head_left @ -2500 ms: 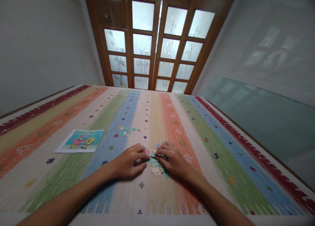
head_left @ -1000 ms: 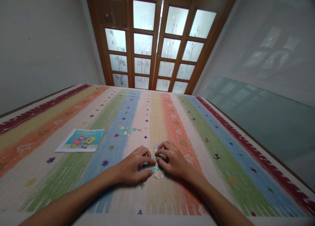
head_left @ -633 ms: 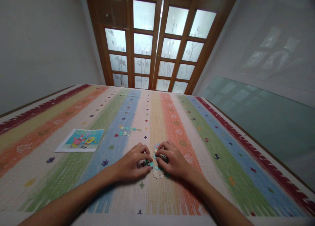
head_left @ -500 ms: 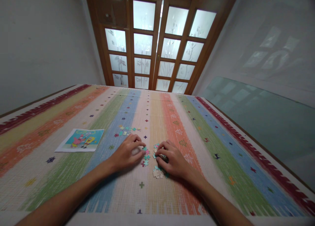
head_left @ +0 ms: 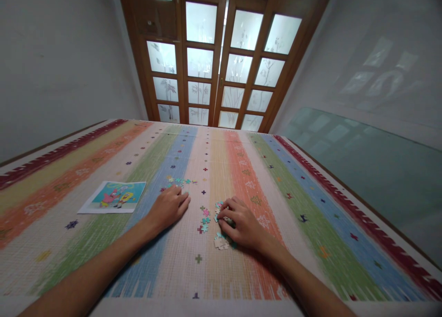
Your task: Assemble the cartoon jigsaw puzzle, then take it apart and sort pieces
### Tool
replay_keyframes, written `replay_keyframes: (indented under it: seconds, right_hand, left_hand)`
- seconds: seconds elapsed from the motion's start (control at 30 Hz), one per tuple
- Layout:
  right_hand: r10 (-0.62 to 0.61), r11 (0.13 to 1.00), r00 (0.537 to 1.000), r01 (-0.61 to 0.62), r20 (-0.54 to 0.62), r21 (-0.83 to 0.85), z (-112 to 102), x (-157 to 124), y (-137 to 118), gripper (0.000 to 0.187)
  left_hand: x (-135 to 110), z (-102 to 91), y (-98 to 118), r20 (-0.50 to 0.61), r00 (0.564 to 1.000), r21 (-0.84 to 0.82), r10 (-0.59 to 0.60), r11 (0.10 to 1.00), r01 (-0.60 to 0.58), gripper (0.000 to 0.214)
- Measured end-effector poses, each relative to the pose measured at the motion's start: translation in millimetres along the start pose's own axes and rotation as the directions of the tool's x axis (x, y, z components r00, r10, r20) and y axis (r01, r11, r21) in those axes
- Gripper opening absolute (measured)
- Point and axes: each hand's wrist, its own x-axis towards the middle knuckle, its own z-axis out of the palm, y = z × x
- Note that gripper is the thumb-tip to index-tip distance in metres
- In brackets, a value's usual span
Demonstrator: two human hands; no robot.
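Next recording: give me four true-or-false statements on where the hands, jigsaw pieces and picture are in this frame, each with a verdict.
1. The left hand lies flat on the striped woven mat, fingertips just short of the small scatter of teal jigsaw pieces. True.
2. The right hand is raised high above the mat. False: it rests low on the mat, fingers curled over the cluster of jigsaw pieces.
3. The printed cartoon picture lies to the right of the right hand. False: it lies on the mat to the left of the left hand.
4. A few loose jigsaw pieces lie on the mat between the two hands. True.
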Motion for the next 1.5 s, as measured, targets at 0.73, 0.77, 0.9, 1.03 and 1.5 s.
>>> replay_keyframes:
  seconds: [0.73, 0.77, 0.9, 1.03, 1.5]
  right_hand:
    - [0.042, 0.999, 0.997, -0.041, 0.064, -0.024, 0.1, -0.6, -0.9, 0.012]
    - [0.047, 0.999, 0.997, -0.045, 0.065, -0.021, 0.5, -0.7, -0.9, 0.011]
    - [0.046, 0.999, 0.998, -0.045, 0.053, -0.014, 1.3, -1.1, -0.5, 0.010]
    - [0.008, 1.000, 0.999, -0.008, 0.031, 0.001, 1.0, -1.5, -0.9, 0.010]
    - [0.025, 1.000, 0.999, -0.026, -0.046, -0.013, 4.7, -1.4, 5.0, 0.020]
  left_hand:
    - [0.2, 0.2, 22.4, -0.033, 0.996, -0.090, 0.083, 0.992, -0.086, 0.027]
    - [-0.2, -0.4, 28.2, -0.034, 0.993, -0.147, 0.113, 0.982, -0.117, 0.026]
    - [-2.7, -2.4, 51.3, -0.017, 0.979, -0.334, 0.203, 0.922, -0.197, 0.020]
    - [-4.7, -2.5, 64.1, -0.018, 0.970, -0.406, 0.244, 0.885, -0.230, 0.018]
    - [-4.2, 15.1, 81.6, -0.012, 0.985, -0.392, 0.174, 0.905, -0.164, 0.014]
